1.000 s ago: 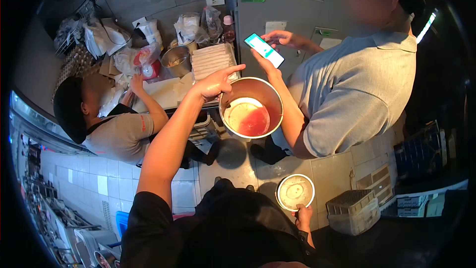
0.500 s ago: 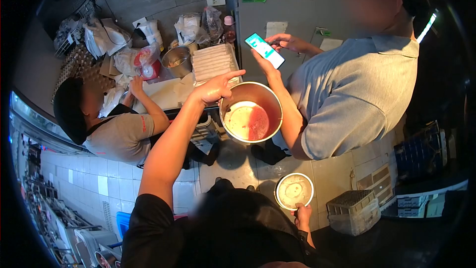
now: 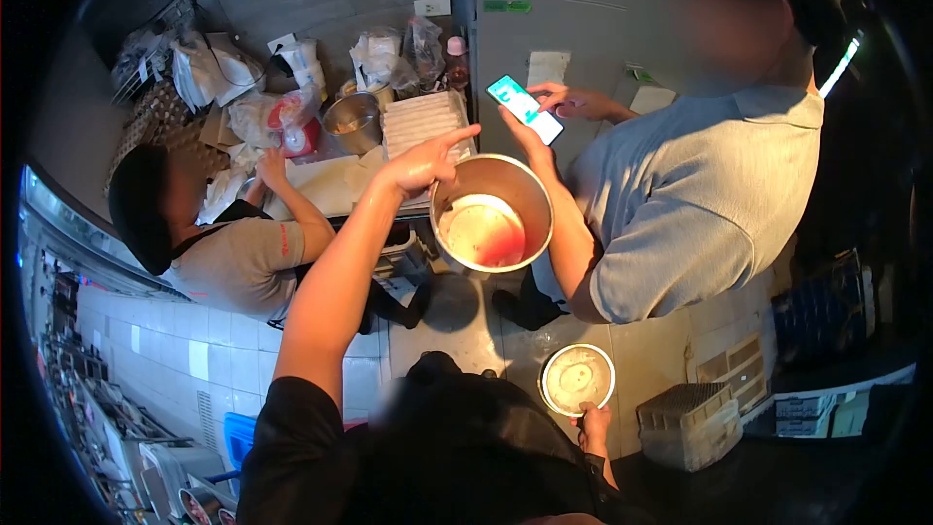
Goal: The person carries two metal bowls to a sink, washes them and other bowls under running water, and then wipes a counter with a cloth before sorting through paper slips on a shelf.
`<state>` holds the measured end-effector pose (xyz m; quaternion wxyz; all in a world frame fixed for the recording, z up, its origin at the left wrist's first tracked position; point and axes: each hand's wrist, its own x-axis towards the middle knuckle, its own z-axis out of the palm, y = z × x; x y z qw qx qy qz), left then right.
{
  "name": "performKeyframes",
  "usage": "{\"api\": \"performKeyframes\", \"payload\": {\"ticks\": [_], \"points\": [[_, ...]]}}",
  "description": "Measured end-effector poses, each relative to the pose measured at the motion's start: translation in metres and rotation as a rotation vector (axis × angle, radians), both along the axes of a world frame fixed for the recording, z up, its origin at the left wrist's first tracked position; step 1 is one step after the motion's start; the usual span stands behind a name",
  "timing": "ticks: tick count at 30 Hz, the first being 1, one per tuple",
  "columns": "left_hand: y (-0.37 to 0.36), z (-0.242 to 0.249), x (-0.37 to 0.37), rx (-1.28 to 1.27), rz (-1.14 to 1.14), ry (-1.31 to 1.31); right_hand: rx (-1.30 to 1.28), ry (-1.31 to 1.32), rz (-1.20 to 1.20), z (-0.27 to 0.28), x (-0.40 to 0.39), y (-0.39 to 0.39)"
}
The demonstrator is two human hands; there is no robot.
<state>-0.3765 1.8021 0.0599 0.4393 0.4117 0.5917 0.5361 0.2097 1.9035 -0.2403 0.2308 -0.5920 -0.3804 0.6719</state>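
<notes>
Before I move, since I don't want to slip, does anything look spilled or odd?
No clear spill shows on the grey tiled floor. Oddest is the red patch inside the deep silver metal pot in the left hand, covering only part of its bottom; liquid or residue, I cannot tell.

Counter (image 3: 328, 148): metal pot (image 3: 353, 123) beside tray (image 3: 470, 143) of pale rolls (image 3: 420, 124). Tiled floor (image 3: 228, 331): plastic crate (image 3: 688, 425).

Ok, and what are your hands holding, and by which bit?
My left hand holds the big pot by its rim; my right hand holds the small round container by its edge.
</notes>
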Motion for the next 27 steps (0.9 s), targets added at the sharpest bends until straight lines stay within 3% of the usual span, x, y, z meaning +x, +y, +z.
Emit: {"api": "performKeyframes", "payload": {"ticks": [9, 17, 21, 23, 27], "points": [[0.045, 0.051, -0.047, -0.063, -0.005, -0.043, -0.002, -0.039, 0.014, 0.004, 0.007, 0.001], [0.008, 0.015, -0.029, 0.015, -0.028, 0.014, 0.006, -0.028, -0.038, 0.012, 0.007, -0.008], [-0.03, -0.009, 0.001, 0.052, -0.006, -0.1, -0.011, -0.032, -0.023, -0.001, 0.009, -0.004], [-0.047, 0.002, 0.033, 0.045, 0.036, -0.227, -0.013, -0.016, -0.024, -0.001, 0.006, -0.002], [-0.078, -0.048, 0.034, 0.041, 0.065, -0.271, -0.01, 0.003, -0.004, -0.007, 0.002, 0.002]]}}
